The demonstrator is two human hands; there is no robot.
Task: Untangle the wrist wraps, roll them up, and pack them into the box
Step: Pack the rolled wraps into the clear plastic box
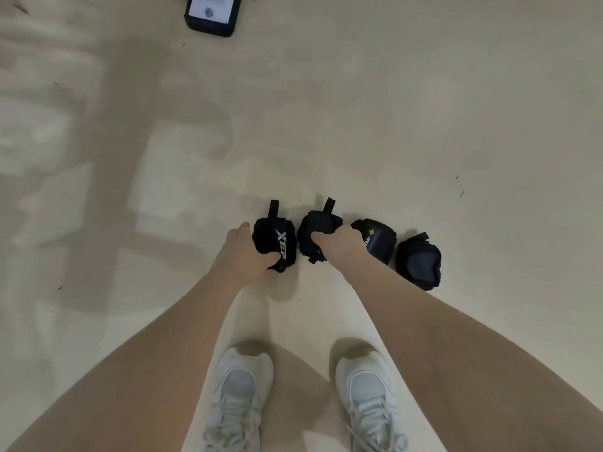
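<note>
Several rolled wrist wraps lie in a row on the pale floor in front of my feet. My left hand (244,252) grips the leftmost black roll (275,243), which bears white lettering and a loop sticking up. My right hand (336,244) grips the second black roll (318,228), also with a loop at the top. To its right lies a dark blue roll with a yellow mark (378,238), then another dark roll (419,261), both untouched. The box (213,14), black with a white inside, stands open far ahead at the top edge.
My two white sneakers (241,396) stand just behind the rolls. Bare beige floor lies between the rolls and the box, with a few small dark specks scattered on it.
</note>
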